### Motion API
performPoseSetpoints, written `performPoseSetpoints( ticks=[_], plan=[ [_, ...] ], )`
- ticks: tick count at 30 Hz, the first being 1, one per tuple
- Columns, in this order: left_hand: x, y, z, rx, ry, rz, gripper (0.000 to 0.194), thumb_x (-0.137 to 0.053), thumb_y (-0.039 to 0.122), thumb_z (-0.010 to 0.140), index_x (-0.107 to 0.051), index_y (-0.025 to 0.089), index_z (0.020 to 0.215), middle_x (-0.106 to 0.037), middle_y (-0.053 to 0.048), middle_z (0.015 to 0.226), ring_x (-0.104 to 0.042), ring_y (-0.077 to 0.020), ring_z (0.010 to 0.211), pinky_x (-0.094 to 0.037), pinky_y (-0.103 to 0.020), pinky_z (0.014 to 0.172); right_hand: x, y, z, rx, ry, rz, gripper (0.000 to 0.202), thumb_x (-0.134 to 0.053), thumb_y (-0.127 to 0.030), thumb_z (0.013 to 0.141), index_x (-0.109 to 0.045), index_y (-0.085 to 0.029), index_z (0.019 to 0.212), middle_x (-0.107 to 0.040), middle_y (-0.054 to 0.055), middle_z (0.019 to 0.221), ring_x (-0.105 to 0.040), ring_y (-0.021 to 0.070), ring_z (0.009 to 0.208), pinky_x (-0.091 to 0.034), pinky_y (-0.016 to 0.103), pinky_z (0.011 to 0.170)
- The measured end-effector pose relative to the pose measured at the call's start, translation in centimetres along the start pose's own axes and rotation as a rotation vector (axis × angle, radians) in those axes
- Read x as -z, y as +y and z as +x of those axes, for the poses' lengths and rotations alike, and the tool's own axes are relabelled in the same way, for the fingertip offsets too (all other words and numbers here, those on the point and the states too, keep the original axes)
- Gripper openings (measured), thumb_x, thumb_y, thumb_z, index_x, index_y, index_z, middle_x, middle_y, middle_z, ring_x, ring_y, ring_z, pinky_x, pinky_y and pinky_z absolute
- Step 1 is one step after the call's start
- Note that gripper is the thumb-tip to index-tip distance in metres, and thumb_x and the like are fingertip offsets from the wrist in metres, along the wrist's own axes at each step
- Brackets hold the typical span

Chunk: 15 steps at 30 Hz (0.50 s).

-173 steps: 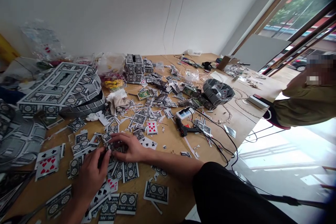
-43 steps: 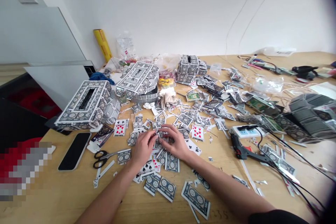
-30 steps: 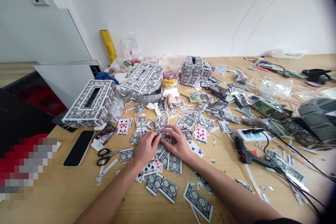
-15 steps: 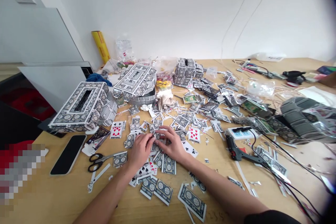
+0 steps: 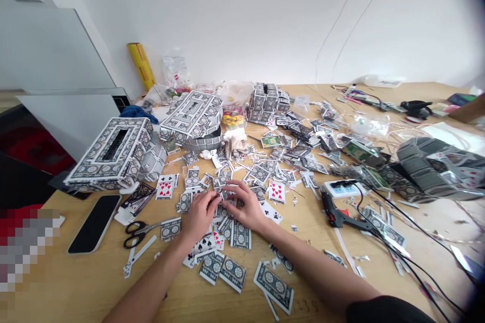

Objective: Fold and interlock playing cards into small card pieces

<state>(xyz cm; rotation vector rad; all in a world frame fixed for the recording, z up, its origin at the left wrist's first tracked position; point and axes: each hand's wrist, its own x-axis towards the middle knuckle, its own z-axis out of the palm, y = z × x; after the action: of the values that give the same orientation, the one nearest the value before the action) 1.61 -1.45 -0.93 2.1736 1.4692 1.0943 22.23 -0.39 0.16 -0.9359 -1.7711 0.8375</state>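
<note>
My left hand [image 5: 201,210] and my right hand [image 5: 243,205] meet at the middle of the table, fingertips nearly touching. Both pinch a small patterned card piece [image 5: 222,196] between them, mostly hidden by the fingers. Under and around the hands lie patterned playing cards; one [image 5: 241,235] shows just below my right hand. A seven-or-so hearts card [image 5: 277,191] rests right of my right hand, and a spades card [image 5: 205,244] lies below my left hand. Black-handled scissors [image 5: 137,233] sit to the left beside a cut card [image 5: 171,228].
At left are a phone [image 5: 94,224] and a card-covered box [image 5: 113,154]. Another such box [image 5: 192,113] stands behind. A glue gun [image 5: 343,219] with black cables lies by a power strip [image 5: 343,189] at right. A curved card-built piece [image 5: 435,169] is at far right.
The whole view has shifted slightly, so things sit a little further left. My hands keep nearly the same pose around the small piece.
</note>
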Motion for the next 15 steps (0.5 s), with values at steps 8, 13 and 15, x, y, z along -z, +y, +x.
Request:
performPoseSetpoints(
  ticks=[8, 13, 15],
  plan=[
    [0.42, 0.70, 0.18, -0.004, -0.012, 0.021, 0.021, -0.050, 0.038, 0.109, -0.067, 0.025, 0.106, -0.077, -0.006, 0.095, -0.072, -0.0250, 0.094, -0.057, -0.040, 0.088, -0.12, 0.26, -0.17, 0.091, 0.007, -0.165, 0.039, -0.074, -0.026, 0.096, -0.070, -0.029, 0.134, -0.063, 0.014, 0.142, -0.066, 0.0293, 0.128, -0.062, 0.044, 0.101],
    [0.54, 0.88, 0.24, -0.012, 0.009, 0.020, 0.017, -0.053, 0.035, 0.107, -0.065, 0.025, 0.102, -0.076, -0.005, 0.092, -0.072, -0.0248, 0.091, -0.057, -0.039, 0.085, -0.09, 0.35, -0.20, 0.109, -0.004, -0.208, 0.041, -0.074, -0.027, 0.096, -0.069, -0.029, 0.137, -0.064, 0.014, 0.143, -0.064, 0.0307, 0.132, -0.057, 0.049, 0.109],
    [0.60, 0.96, 0.27, -0.011, 0.012, 0.015, 0.016, -0.054, 0.034, 0.106, -0.065, 0.025, 0.100, -0.076, -0.004, 0.090, -0.072, -0.0244, 0.090, -0.057, -0.038, 0.085, -0.08, 0.35, -0.19, 0.112, -0.006, -0.210, 0.042, -0.074, -0.027, 0.095, -0.069, -0.029, 0.137, -0.064, 0.014, 0.143, -0.063, 0.0311, 0.133, -0.055, 0.049, 0.110]
  ],
)
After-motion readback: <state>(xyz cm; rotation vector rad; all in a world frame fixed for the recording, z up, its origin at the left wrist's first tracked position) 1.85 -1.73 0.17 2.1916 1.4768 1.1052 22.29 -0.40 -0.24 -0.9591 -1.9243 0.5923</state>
